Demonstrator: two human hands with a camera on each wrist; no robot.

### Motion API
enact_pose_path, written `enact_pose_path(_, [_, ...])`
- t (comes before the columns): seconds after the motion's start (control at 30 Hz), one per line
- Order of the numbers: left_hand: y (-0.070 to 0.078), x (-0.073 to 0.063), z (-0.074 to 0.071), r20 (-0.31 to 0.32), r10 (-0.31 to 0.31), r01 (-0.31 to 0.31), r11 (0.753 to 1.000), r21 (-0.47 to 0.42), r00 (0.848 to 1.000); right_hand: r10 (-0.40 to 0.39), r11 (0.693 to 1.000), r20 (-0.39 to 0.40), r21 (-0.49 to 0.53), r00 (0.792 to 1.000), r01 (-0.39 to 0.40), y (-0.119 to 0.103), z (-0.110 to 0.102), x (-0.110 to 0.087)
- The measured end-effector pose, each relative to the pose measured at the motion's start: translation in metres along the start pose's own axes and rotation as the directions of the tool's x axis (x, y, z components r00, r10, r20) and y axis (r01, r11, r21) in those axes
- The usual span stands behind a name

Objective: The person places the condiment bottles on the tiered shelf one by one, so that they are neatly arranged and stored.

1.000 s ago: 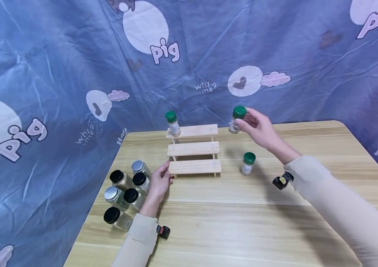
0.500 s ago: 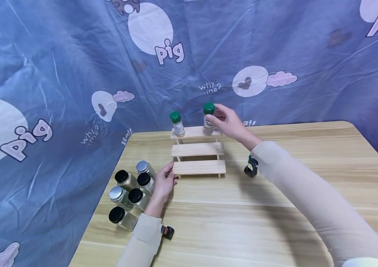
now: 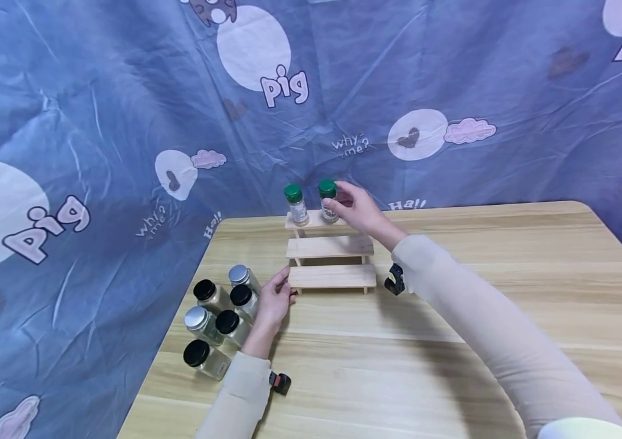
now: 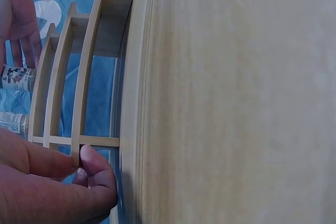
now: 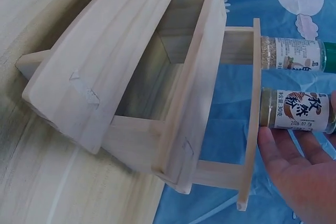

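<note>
backdrop: blue printed cloth (image 3: 322, 91), creased, across the upper half of my head view, with pale discs and lettering. surface: wood-grain table (image 3: 453, 360), centre to lower right.

item: wooden rack (image 3: 330, 246), three stepped shelves, centre of the frame.

item: first green-lidded jar (image 3: 327, 189), upright, upper centre, base meeting the top shelf (image 3: 313, 221). my right hand (image 3: 359, 210) grips it, thumb and fingers around it near the lid (my right wrist view gives its printed label side-on).

item: second green-lidded jar (image 3: 297, 206), upright on that shelf, just left of the first and apart from it.

item: left hand (image 3: 272, 305), left of centre, thumb and fingers pinching the left end of the lowest shelf (image 3: 333, 277).

items, left of the frame: four black-lidded jars (image 3: 227, 322) and two silver-lidded jars (image 3: 197, 318), clustered on the table beside that hand.

fittings: pale right sleeve (image 3: 481, 311) and pale left sleeve (image 3: 242, 390), a black device (image 3: 395, 279) at each cuff.
</note>
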State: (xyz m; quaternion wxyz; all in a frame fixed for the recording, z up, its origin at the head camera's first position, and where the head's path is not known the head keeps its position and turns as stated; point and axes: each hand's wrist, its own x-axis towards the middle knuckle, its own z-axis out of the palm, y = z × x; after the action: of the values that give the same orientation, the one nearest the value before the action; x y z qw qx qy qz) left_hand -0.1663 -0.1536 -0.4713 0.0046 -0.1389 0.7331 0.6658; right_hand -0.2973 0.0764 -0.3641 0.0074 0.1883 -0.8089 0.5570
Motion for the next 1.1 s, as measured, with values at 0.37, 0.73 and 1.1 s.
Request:
enact_pose_path(0.37, [-0.001,0.002,0.003,0.002,0.005,-0.005,1.000,0.023,1.000,0.001,1.000,-0.002,-0.026,1.000,-0.001,0.000,-0.001,-0.002])
enact_pose_path(0.73, [0.000,0.001,0.003,0.004,-0.013,0.013,1.000,0.026,1.000,0.013,1.000,-0.032,0.027,0.999,-0.012,0.004,-0.034,-0.031])
enact_pose_path(1.1, [-0.001,0.004,-0.002,0.005,-0.031,0.031,0.999,0.029,1.000,-0.035,0.998,-0.098,-0.047,0.995,0.031,0.021,-0.081,-0.100])
